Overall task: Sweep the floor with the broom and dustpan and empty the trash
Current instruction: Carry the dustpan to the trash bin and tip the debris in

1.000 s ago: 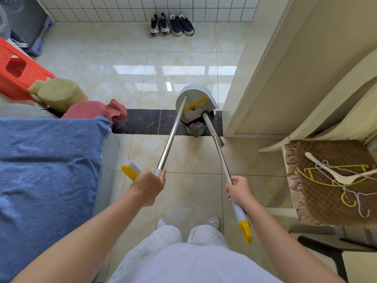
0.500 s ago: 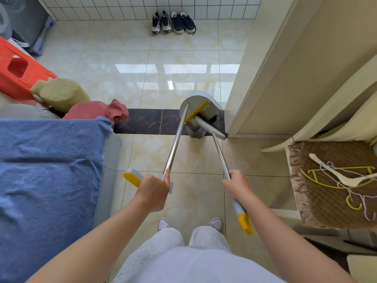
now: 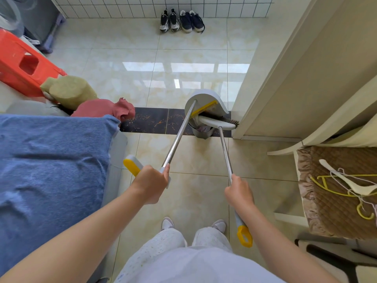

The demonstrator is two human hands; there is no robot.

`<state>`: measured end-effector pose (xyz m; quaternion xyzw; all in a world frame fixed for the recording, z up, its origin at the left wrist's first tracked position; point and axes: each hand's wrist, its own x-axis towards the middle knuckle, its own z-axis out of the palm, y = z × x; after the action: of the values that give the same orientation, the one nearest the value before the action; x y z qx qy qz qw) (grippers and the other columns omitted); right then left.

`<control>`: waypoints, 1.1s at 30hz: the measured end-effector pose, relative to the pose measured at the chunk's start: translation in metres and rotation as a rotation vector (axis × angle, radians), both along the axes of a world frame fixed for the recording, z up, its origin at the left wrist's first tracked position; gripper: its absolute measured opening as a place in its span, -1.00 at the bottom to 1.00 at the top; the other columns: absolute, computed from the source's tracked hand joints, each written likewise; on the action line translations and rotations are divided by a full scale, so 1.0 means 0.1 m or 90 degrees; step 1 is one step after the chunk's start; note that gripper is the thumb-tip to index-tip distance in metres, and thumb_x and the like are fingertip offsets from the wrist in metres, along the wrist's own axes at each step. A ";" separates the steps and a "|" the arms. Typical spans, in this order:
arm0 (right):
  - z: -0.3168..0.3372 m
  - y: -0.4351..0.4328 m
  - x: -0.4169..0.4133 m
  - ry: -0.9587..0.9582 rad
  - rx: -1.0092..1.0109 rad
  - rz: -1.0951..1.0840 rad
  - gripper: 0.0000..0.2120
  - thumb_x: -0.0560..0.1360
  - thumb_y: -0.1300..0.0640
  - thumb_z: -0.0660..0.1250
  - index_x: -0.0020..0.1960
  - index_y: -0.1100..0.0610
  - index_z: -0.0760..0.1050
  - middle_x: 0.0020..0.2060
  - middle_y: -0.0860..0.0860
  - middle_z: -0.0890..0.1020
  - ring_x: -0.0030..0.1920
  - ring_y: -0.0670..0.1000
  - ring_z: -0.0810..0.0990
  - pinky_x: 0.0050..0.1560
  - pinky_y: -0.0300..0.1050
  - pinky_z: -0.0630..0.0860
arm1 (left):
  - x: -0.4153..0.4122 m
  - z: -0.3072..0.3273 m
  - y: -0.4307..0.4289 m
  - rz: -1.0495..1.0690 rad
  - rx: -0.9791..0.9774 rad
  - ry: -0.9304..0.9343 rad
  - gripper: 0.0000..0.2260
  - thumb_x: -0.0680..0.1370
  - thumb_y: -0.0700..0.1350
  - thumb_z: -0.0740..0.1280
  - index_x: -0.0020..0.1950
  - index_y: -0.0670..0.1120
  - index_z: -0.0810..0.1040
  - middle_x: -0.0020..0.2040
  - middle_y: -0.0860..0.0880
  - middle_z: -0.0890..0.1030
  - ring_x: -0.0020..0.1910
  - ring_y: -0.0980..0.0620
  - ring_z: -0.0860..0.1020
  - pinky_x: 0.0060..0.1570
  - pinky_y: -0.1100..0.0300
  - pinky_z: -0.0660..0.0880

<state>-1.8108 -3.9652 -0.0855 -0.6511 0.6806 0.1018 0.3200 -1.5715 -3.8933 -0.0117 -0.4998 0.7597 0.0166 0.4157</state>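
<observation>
The left hand (image 3: 150, 183) is curled tight round the grey grip of the dustpan (image 3: 206, 98), just below its yellow end, and the right hand (image 3: 239, 193) is wrapped round the handle of the broom (image 3: 216, 122), with the yellow hanging loop sticking out behind the wrist. Both metal poles run forward and converge over a small grey trash bin (image 3: 201, 133), which stands on the dark marbled strip (image 3: 152, 123) of the floor (image 3: 130, 64), close to the door frame (image 3: 263, 78). The white dustpan hangs above the bin, and the broom head lies across the pan's mouth against the yellow comb, its dark bristles pointing toward the door frame. Some pale rubbish shows inside the bin. A bed under a blue blanket (image 3: 51, 170) fills the left side, with a pink cloth (image 3: 102, 110), a greenish cushion (image 3: 69, 89) and a red plastic stool (image 3: 26, 64) beyond it. At the floor's far edge two pairs of shoes (image 3: 181, 21) sit against the tiled wall. On the right, a chair with a brown quilted cushion (image 3: 334, 211) carries several hangers (image 3: 346, 182).
</observation>
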 end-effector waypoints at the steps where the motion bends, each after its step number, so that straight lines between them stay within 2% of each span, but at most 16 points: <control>1: 0.01 0.03 0.00 0.005 -0.010 0.008 -0.71 0.48 0.30 0.11 0.18 0.24 0.43 0.05 0.21 0.61 0.04 0.24 0.56 -0.20 -0.11 0.36 | 0.01 0.02 -0.01 -0.011 -0.002 0.000 -0.39 0.54 -0.14 0.10 0.53 -0.29 -0.01 -0.46 -0.03 0.26 -0.53 0.05 0.21 -0.50 0.18 0.06; 7: 0.04 0.08 0.07 0.011 -0.028 0.029 -0.61 0.49 0.30 0.10 0.30 0.20 0.38 0.08 0.19 0.61 0.08 0.23 0.56 -0.17 -0.10 0.35 | 0.00 0.08 -0.12 0.008 -0.061 -0.009 -0.38 0.52 -0.11 0.10 0.55 -0.24 0.01 -0.45 -0.01 0.33 -0.53 0.06 0.24 -0.49 0.18 0.06; 12: 0.02 0.08 0.21 0.031 -0.017 0.052 -0.53 0.52 0.28 0.10 0.43 0.17 0.27 0.11 0.16 0.60 0.11 0.20 0.56 -0.10 -0.07 0.44 | 0.01 0.17 -0.15 0.016 -0.106 0.010 -0.39 0.52 -0.11 0.09 0.55 -0.20 0.03 -0.37 0.00 0.42 -0.52 0.04 0.27 -0.50 0.19 0.08; 15: 0.01 0.05 0.27 0.059 -0.016 0.066 -0.48 0.53 0.28 0.13 0.48 0.16 0.20 0.12 0.14 0.59 0.10 0.17 0.58 -0.05 -0.05 0.49 | 0.05 0.22 -0.12 0.024 -0.123 0.003 -0.39 0.51 -0.12 0.08 0.55 -0.18 0.02 -0.38 0.00 0.41 -0.53 0.05 0.25 -0.49 0.21 0.10; 19: 0.05 0.00 0.21 0.113 0.000 0.082 -0.50 0.53 0.31 0.13 0.46 0.15 0.22 0.15 0.13 0.58 0.13 0.17 0.58 -0.03 -0.04 0.49 | 0.08 0.26 -0.11 0.012 -0.139 -0.018 -0.40 0.52 -0.11 0.09 0.55 -0.18 0.04 -0.36 0.00 0.43 -0.50 0.04 0.31 -0.50 0.21 0.10; 22: 0.05 0.06 0.10 0.119 0.007 0.069 -0.59 0.53 0.31 0.14 0.37 0.15 0.31 0.11 0.13 0.59 0.10 0.17 0.59 -0.08 -0.04 0.50 | 0.05 0.25 -0.14 0.017 -0.153 -0.004 -0.40 0.53 -0.10 0.09 0.56 -0.17 0.04 -0.22 0.01 0.55 -0.41 0.01 0.43 -0.49 0.21 0.11; 24: 0.06 0.13 0.04 0.117 0.011 0.056 -0.59 0.53 0.30 0.13 0.36 0.14 0.32 0.11 0.12 0.58 0.10 0.17 0.58 -0.06 -0.03 0.51 | 0.03 0.27 -0.14 0.030 -0.157 0.009 -0.42 0.54 -0.10 0.09 0.55 -0.17 0.05 -0.28 0.01 0.46 -0.32 0.00 0.53 -0.49 0.22 0.13; 26: 0.07 0.18 -0.01 0.103 0.010 0.044 -0.58 0.53 0.29 0.12 0.37 0.13 0.32 0.15 0.13 0.57 0.13 0.18 0.56 -0.03 -0.04 0.49 | 0.03 0.30 -0.14 0.039 -0.157 0.014 -0.43 0.54 -0.10 0.09 0.55 -0.16 0.07 -0.39 -0.01 0.26 -0.31 0.00 0.53 -0.49 0.22 0.14; 27: 0.08 0.19 -0.04 0.091 0.009 0.033 -0.58 0.52 0.29 0.12 0.37 0.13 0.33 0.17 0.13 0.57 0.16 0.19 0.55 -0.01 -0.04 0.48 | 0.03 0.32 -0.14 0.044 -0.161 0.014 -0.43 0.54 -0.10 0.08 0.55 -0.15 0.07 -0.41 -0.02 0.22 -0.34 0.00 0.50 -0.49 0.22 0.14; 29: 0.12 0.19 -0.07 0.041 0.009 -0.007 -0.63 0.50 0.29 0.13 0.28 0.13 0.41 0.15 0.17 0.58 0.14 0.22 0.54 -0.02 -0.05 0.47 | 0.05 0.32 -0.15 0.047 -0.172 0.013 -0.42 0.53 -0.09 0.08 0.55 -0.13 0.09 -0.41 0.00 0.25 -0.37 -0.01 0.45 -0.49 0.22 0.13; 30: 0.13 0.17 -0.08 0.009 0.010 -0.028 -0.72 0.48 0.30 0.13 0.13 0.11 0.46 0.06 0.19 0.60 0.07 0.25 0.54 -0.08 -0.06 0.44 | 0.06 0.33 -0.16 0.051 -0.178 0.015 -0.42 0.53 -0.09 0.08 0.55 -0.12 0.09 -0.41 0.01 0.28 -0.37 -0.01 0.44 -0.49 0.22 0.13; 31: 0.15 0.14 -0.09 -0.021 0.011 -0.046 -0.83 0.46 0.31 0.14 -0.07 0.10 0.43 -0.09 0.19 0.58 -0.04 0.25 0.52 -0.16 -0.07 0.39 | 0.06 0.34 -0.18 0.060 -0.186 0.021 -0.42 0.52 -0.08 0.08 0.55 -0.11 0.10 -0.41 0.01 0.30 -0.37 -0.02 0.44 -0.49 0.22 0.13; 33: 0.19 0.06 -0.11 -0.085 0.014 -0.074 -0.86 0.43 0.31 0.16 -0.26 0.12 0.31 -0.34 0.09 0.45 -0.21 0.20 0.42 -0.29 -0.08 0.30 | 0.06 0.36 -0.21 0.087 -0.206 0.047 -0.43 0.53 -0.03 0.09 0.55 -0.07 0.13 -0.37 0.01 0.39 -0.37 -0.02 0.44 -0.48 0.23 0.15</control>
<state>-1.8217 -3.9591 -0.0668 -0.6122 0.6934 0.0471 0.3771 -1.5654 -3.9139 0.0245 -0.6096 0.7315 -0.0597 0.2996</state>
